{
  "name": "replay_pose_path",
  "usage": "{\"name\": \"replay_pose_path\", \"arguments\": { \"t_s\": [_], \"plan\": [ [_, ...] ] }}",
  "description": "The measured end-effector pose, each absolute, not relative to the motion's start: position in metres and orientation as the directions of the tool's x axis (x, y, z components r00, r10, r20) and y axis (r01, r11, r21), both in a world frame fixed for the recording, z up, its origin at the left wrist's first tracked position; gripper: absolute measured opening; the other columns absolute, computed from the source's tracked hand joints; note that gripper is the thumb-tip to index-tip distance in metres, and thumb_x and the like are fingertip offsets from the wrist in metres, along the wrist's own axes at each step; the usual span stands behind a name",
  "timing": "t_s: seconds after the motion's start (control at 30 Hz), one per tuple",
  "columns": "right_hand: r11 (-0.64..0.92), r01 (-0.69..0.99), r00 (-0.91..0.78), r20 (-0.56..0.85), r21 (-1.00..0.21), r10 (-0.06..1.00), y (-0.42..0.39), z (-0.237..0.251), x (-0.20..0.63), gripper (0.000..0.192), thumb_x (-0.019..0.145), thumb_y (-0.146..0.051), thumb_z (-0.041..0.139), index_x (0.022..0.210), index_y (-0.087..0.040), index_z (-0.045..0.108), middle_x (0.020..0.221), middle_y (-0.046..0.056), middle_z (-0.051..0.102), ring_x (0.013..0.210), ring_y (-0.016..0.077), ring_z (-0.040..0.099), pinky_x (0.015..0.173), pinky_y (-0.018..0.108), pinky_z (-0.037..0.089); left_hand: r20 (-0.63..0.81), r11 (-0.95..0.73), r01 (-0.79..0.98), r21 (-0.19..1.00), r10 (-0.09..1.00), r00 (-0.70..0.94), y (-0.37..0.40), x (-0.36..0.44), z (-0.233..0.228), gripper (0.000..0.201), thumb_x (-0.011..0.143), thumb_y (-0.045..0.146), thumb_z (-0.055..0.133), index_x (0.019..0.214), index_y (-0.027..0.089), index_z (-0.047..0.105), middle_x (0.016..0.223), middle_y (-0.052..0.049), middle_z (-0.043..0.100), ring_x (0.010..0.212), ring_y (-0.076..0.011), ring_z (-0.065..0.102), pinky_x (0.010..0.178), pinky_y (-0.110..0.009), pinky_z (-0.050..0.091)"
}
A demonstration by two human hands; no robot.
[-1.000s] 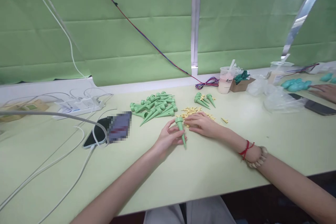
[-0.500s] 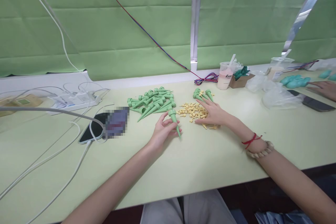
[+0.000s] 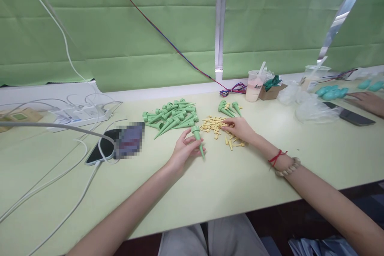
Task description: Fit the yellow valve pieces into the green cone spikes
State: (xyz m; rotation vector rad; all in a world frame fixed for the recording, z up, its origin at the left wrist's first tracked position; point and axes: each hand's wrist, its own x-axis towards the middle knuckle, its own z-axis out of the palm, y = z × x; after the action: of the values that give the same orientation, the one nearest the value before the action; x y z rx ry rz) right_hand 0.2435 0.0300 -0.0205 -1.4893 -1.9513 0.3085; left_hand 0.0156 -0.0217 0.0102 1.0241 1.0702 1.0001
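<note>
Left hand (image 3: 183, 150) sits mid-frame on the counter (image 3: 228, 184), fingers wrapped round a green cone spike (image 3: 198, 139); wide end up under the thumb, tip pointing down-right & touching or nearly touching the counter. Right hand (image 3: 240, 129) lies just right of it, palm down, fingertips curled into the scatter of small yellow pieces (image 3: 220, 128); can't tell if it has actually pinched one. Red string and bead bracelet (image 3: 285, 164) on that wrist.

Above-left of the spike, a big pile of green cones (image 3: 171, 116). Smaller bunch of green cones (image 3: 228, 109) w/ yellow bits mixed in lies just above the right hand.

Left of centre: a phone (image 3: 103, 150) flat on the counter, white cable plugged in, screen partly blurred out. Further upper left, a white power strip (image 3: 84, 114) w/ tangled white leads.

Upper right: pink drink cup (image 3: 253, 86) w/ straw, small cardboard box (image 3: 271, 92) beside it, coiled red-blue wire (image 3: 232, 90), clear plastic bags (image 3: 315, 110), teal parts (image 3: 330, 93), a dark phone (image 3: 351, 116). At far right edge another person's hand (image 3: 367, 100) rests on the counter. Green sheeting (image 3: 120, 28) fills the back.
</note>
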Motion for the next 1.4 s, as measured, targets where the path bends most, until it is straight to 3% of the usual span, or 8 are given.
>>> {"name": "replay_pose_path", "arguments": {
  "t_s": [0.27, 0.43, 0.7, 0.83, 0.93, 1.1, 1.23, 1.4],
  "plan": [
    [0.28, 0.636, 0.009, 0.369, -0.72, 0.929, 0.03, -0.019, 0.241, 0.027, 0.076, -0.036, 0.054, 0.088, -0.017, 0.069, 0.078, 0.008, 0.07, 0.069, 0.0227, 0.065, 0.065, 0.038, 0.05, -0.185, 0.216, -0.162, 0.963, 0.965, 0.188, -0.022, 0.016, 0.009, 0.066, 0.068, 0.011, 0.067, 0.125, 0.019, 0.034, 0.079, -0.002, 0.064, 0.054, -0.0134, 0.064, 0.06, -0.031, 0.055],
    [0.221, 0.546, 0.043, 0.29, -0.808, 0.956, 0.03, -0.017, 0.24, 0.026, 0.076, -0.038, 0.053, 0.084, -0.018, 0.066, 0.072, 0.008, 0.07, 0.065, 0.0234, 0.065, 0.058, 0.036, 0.05, -0.173, 0.205, -0.154, 0.967, 0.965, 0.198, -0.021, 0.016, 0.009, 0.062, 0.069, 0.01, 0.065, 0.123, 0.018, 0.036, 0.077, -0.001, 0.063, 0.055, -0.0145, 0.064, 0.06, -0.031, 0.054],
    [0.294, 0.493, 0.092, 0.385, -0.819, 0.918, 0.022, -0.006, 0.233, 0.029, 0.075, -0.042, 0.053, 0.083, -0.018, 0.067, 0.084, 0.008, 0.067, 0.074, 0.0207, 0.06, 0.07, 0.036, 0.049, -0.155, 0.199, -0.175, 0.964, 0.959, 0.238, -0.022, 0.015, 0.007, 0.068, 0.069, 0.013, 0.066, 0.127, 0.02, 0.032, 0.087, -0.005, 0.065, 0.058, -0.0144, 0.065, 0.057, -0.028, 0.052],
    [0.308, 0.351, 0.023, 0.337, -0.884, 0.941, 0.015, -0.002, 0.221, 0.028, 0.076, -0.038, 0.052, 0.096, -0.019, 0.058, 0.064, 0.0, 0.057, 0.057, 0.0145, 0.055, 0.055, 0.028, 0.046, -0.095, 0.154, -0.199, 0.968, 0.956, 0.278, -0.023, 0.016, 0.008, 0.071, 0.069, 0.015, 0.067, 0.13, 0.025, 0.032, 0.087, -0.004, 0.065, 0.064, -0.0147, 0.066, 0.059, -0.027, 0.052],
    [0.287, 0.252, -0.082, 0.275, -0.924, 0.958, 0.006, 0.0, 0.209, 0.023, 0.079, -0.037, 0.048, 0.09, -0.02, 0.058, 0.057, -0.004, 0.049, 0.051, 0.0105, 0.05, 0.054, 0.025, 0.044, -0.057, 0.124, -0.212, 0.969, 0.953, 0.299, -0.024, 0.016, 0.009, 0.071, 0.07, 0.016, 0.066, 0.13, 0.029, 0.033, 0.086, -0.002, 0.063, 0.066, -0.0142, 0.065, 0.063, -0.029, 0.053],
    [0.103, 0.04, -0.162, 0.095, -0.994, 0.982, -0.002, 0.0, 0.199, 0.03, 0.071, -0.045, 0.06, 0.081, -0.016, 0.064, 0.065, -0.002, 0.053, 0.057, 0.0083, 0.052, 0.062, 0.024, 0.048, -0.047, 0.113, -0.202, 0.973, 0.951, 0.306, -0.025, 0.017, 0.007, 0.065, 0.069, 0.017, 0.067, 0.126, 0.027, 0.039, 0.085, -0.003, 0.062, 0.067, -0.0155, 0.065, 0.064, -0.03, 0.052],
    [0.008, -0.066, -0.161, 0.019, -0.998, 0.987, -0.003, -0.002, 0.199, 0.031, 0.066, -0.046, 0.065, 0.075, -0.016, 0.065, 0.06, -0.003, 0.053, 0.053, 0.0065, 0.05, 0.062, 0.024, 0.049, -0.004, 0.066, -0.195, 0.979, 0.953, 0.304, -0.025, 0.015, 0.003, 0.073, 0.069, 0.019, 0.068, 0.132, 0.031, 0.031, 0.089, -0.003, 0.062, 0.068, -0.015, 0.065, 0.066, -0.03, 0.052],
    [0.04, -0.04, -0.136, 0.045, -0.998, 0.99, -0.008, 0.005, 0.196, 0.034, 0.066, -0.04, 0.068, 0.092, -0.019, 0.067, 0.096, 0.003, 0.063, 0.07, 0.0087, 0.059, 0.078, 0.028, 0.051, 0.06, 0.014, -0.208, 0.978, 0.936, 0.346, -0.025, 0.015, 0.002, 0.085, 0.071, 0.02, 0.067, 0.138, 0.035, 0.016, 0.101, -0.006, 0.061, 0.074, -0.0153, 0.065, 0.068, -0.028, 0.051]
  ]
}}
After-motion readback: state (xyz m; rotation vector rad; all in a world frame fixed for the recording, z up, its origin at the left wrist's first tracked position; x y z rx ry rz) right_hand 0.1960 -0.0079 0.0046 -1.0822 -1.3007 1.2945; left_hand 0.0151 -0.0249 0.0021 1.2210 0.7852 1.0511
